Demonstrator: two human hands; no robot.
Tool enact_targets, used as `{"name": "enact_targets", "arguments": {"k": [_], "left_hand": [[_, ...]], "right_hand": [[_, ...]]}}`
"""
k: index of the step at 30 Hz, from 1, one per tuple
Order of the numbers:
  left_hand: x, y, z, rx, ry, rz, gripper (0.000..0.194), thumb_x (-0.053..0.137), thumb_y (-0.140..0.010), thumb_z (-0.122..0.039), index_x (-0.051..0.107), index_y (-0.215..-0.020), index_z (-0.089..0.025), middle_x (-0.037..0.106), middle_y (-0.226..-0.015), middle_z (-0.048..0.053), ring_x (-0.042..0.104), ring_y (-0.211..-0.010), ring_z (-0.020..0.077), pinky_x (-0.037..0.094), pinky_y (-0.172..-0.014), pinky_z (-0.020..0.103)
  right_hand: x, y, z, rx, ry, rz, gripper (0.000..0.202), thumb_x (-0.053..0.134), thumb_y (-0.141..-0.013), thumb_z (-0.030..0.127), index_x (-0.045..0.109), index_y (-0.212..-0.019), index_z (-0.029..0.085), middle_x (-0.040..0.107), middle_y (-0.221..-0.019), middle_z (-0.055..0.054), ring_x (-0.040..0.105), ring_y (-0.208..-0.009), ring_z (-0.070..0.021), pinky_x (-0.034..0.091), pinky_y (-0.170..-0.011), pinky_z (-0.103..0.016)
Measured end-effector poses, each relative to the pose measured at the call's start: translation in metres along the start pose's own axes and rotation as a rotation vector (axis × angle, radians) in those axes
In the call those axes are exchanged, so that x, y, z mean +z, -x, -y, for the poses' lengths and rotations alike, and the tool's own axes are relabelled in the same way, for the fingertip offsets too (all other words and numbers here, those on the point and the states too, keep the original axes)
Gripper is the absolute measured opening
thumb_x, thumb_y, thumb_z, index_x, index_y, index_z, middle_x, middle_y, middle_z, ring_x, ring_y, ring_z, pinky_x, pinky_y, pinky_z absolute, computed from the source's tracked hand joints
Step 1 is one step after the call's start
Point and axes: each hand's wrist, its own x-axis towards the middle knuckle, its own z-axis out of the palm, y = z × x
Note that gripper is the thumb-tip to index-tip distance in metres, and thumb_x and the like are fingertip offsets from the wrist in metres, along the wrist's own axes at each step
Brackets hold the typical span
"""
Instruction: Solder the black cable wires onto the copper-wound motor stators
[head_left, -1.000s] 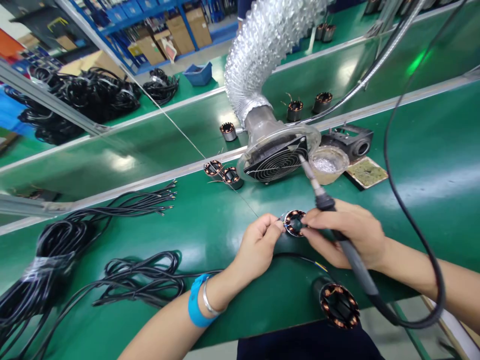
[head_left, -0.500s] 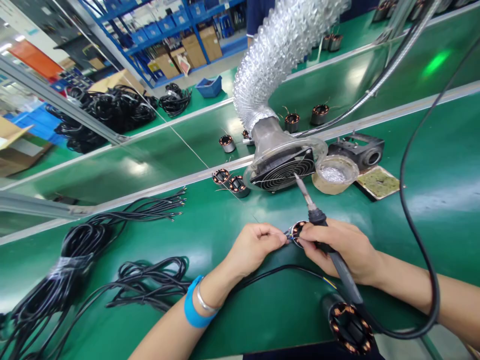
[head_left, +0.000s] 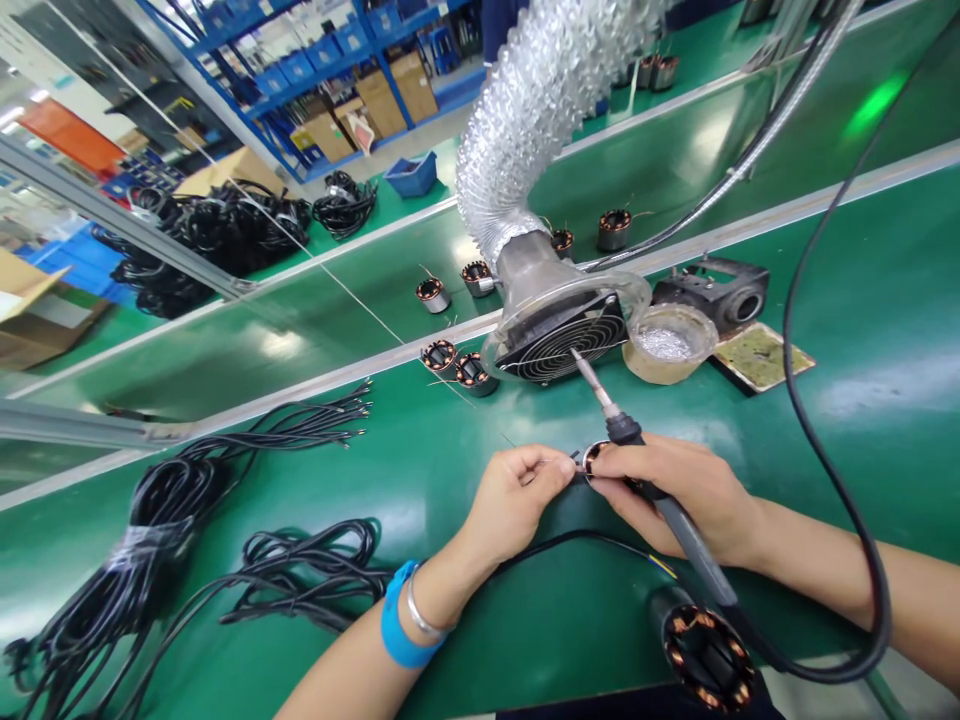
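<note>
My right hand (head_left: 694,490) is closed around a soldering iron (head_left: 697,555), its tip pointing up and away toward the fan. The same fingers also grip a small motor stator (head_left: 591,458), mostly hidden behind them. Against the stator's left side, my left hand (head_left: 514,500) pinches thin wires (head_left: 577,463) between thumb and forefinger. On that wrist are a blue band (head_left: 401,620) and a silver bangle. A black cable (head_left: 559,541) with bared coloured ends runs beneath both hands. Another stator (head_left: 709,655) with copper windings lies near the front edge, below my right hand.
A fume extractor fan (head_left: 566,340) on a silver duct (head_left: 517,130) stands ahead. Right of it are a solder-filled tub (head_left: 667,345), an iron holder (head_left: 716,292) and a sponge tray (head_left: 761,358). Bundled black cables (head_left: 150,540) lie left; several stators (head_left: 439,355) sit by the ledge.
The left fingers have shifted slightly right, closer to the stator, and cover more of the wires. The soldering iron's tip has swung a little to the left.
</note>
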Motion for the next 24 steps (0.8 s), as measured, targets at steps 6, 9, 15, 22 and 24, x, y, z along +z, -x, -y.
{"name": "enact_targets", "arguments": {"k": [6, 9, 15, 22, 24], "left_hand": [[-0.002, 0.000, 0.002, 0.037, -0.033, 0.022, 0.037, 0.076, -0.070, -0.048, 0.065, -0.072, -0.013, 0.053, -0.060, -0.002, 0.040, -0.056, 0.0085, 0.030, -0.054, 0.022], [-0.003, 0.001, 0.002, 0.051, -0.062, 0.027, 0.028, 0.072, -0.072, -0.041, 0.060, -0.070, -0.015, 0.049, -0.058, -0.004, 0.037, -0.053, 0.0074, 0.029, -0.052, 0.021], [-0.003, 0.002, -0.001, -0.005, -0.089, 0.055, 0.023, 0.065, -0.074, -0.039, 0.053, -0.070, -0.019, 0.034, -0.050, -0.010, 0.024, -0.046, 0.0063, 0.018, -0.047, 0.022], [-0.002, 0.000, -0.005, 0.039, -0.118, 0.125, 0.028, 0.066, -0.076, -0.042, 0.055, -0.070, -0.017, 0.041, -0.056, -0.007, 0.030, -0.054, 0.0073, 0.024, -0.053, 0.022], [-0.003, 0.000, -0.004, 0.024, -0.132, 0.119, 0.027, 0.064, -0.076, -0.040, 0.052, -0.067, -0.018, 0.040, -0.055, -0.007, 0.030, -0.053, 0.0074, 0.024, -0.052, 0.023]], "right_hand": [[-0.002, -0.005, -0.004, 0.001, -0.041, 0.061, 0.026, 0.052, -0.096, 0.009, 0.056, -0.117, 0.024, 0.068, -0.087, 0.001, 0.065, -0.071, -0.0128, 0.053, -0.067, -0.023], [0.000, -0.001, -0.006, 0.010, -0.029, 0.148, 0.027, 0.046, -0.098, 0.010, 0.054, -0.119, 0.024, 0.063, -0.086, 0.000, 0.059, -0.071, -0.0138, 0.048, -0.066, -0.024], [0.005, 0.005, -0.006, 0.035, -0.081, 0.176, 0.019, 0.043, -0.098, 0.011, 0.051, -0.110, 0.023, 0.057, -0.088, -0.001, 0.050, -0.071, -0.0143, 0.043, -0.064, -0.023], [0.005, 0.002, -0.006, 0.034, -0.129, 0.209, 0.022, 0.043, -0.097, 0.009, 0.050, -0.111, 0.025, 0.057, -0.089, 0.000, 0.049, -0.074, -0.0147, 0.040, -0.066, -0.023], [0.005, 0.001, -0.004, 0.022, -0.116, 0.198, 0.020, 0.042, -0.098, 0.008, 0.049, -0.108, 0.024, 0.056, -0.087, 0.000, 0.048, -0.072, -0.0147, 0.039, -0.064, -0.024]]}}
